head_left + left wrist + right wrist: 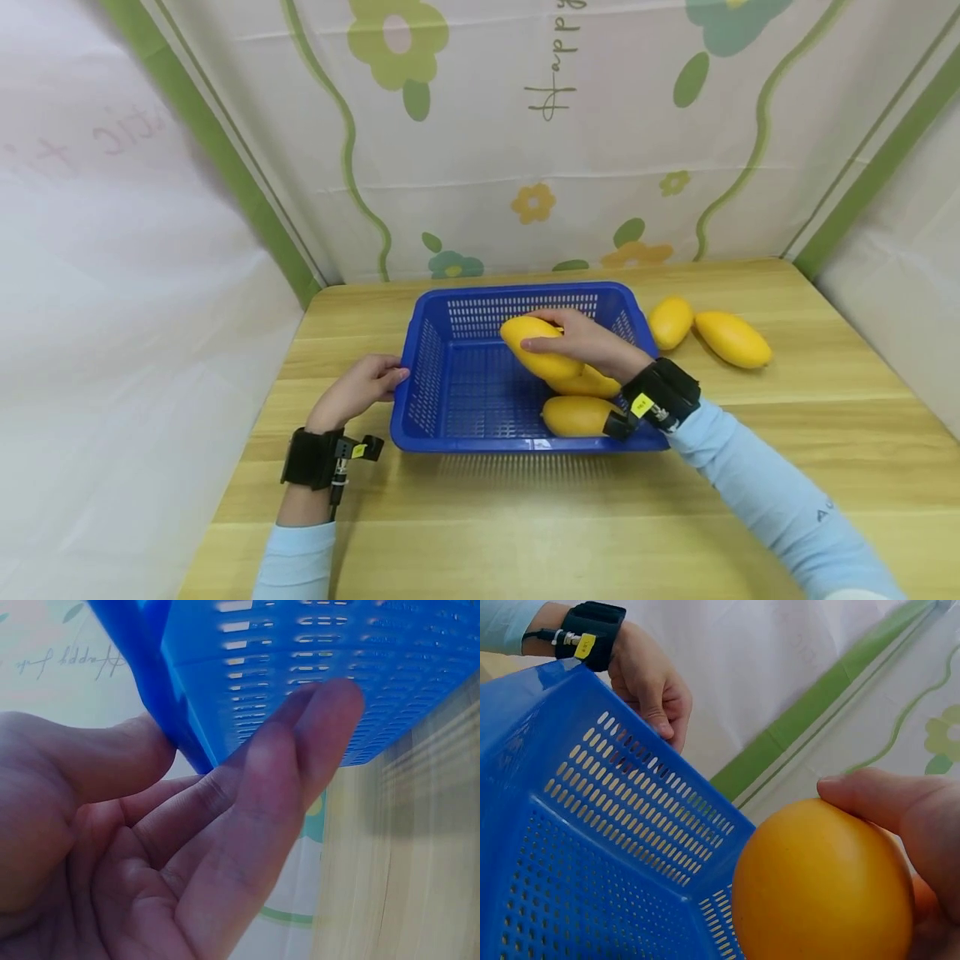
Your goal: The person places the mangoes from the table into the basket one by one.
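A blue plastic basket (pixel 480 446) with slotted walls stands on the table. At its left side, the left hand (pixel 360 390) holds the rim, thumb on the edge and fingers against the outer wall (pixel 300 667). The right hand (pixel 577 337) grips a yellow mango (pixel 542 346) over the basket's right half, thumb on one side. In the right wrist view this mango (pixel 821 885) looks large and hides part of the fingers. Below it, a second mango (pixel 588 383) shows partly. Another mango (pixel 577 415) lies by the basket's front wall, partly behind the wrist camera.
Two more mangoes, a rounder one (pixel 671 322) and a longer one (pixel 733 339), lie on the wooden table (pixel 525 533) right of the basket. A flower-print cloth (pixel 465 167) hangs behind, with pale cloth walls at both sides.
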Motion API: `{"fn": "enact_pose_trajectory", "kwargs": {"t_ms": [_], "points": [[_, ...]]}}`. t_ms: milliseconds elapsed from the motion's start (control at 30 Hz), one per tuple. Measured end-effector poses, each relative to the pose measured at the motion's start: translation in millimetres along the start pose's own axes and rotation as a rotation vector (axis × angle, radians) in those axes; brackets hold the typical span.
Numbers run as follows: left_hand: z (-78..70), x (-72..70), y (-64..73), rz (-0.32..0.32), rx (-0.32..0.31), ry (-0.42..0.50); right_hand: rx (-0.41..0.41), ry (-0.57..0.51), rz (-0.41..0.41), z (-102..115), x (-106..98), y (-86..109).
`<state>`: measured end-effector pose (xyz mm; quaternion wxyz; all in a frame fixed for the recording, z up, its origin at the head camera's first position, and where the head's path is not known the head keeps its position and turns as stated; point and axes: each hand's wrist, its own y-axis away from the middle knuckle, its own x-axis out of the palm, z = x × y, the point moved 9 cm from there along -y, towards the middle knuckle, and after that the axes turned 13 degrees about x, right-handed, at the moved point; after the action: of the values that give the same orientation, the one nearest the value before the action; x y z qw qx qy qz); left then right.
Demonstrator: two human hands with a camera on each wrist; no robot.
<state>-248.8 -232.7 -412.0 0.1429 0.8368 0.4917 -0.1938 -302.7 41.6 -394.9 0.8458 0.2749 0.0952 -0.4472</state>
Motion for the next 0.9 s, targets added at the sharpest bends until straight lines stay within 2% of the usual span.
{"fn": "enact_pose_trajectory", "kwargs": {"t_ms": [233,500,733,900], "points": [[1.8,-0.5,0.8,0.011,0.018,0.008,0.031,0.028,0.007,-4,8,-4.4],[0.9,0.0,-2.8,0.023,0.008,0.002,0.010,0.073,0.105,-5,24,-3.7],[-4.5,-2.2,-8.3,0.024,0.017,-0.019,-0.018,0.092,0.129,-5,26,-4.4],[0.9,-1.1,-3.7,0.023,-0.006,-0.020,0.019,0.083,0.188,-12,37,-9.7]]}}
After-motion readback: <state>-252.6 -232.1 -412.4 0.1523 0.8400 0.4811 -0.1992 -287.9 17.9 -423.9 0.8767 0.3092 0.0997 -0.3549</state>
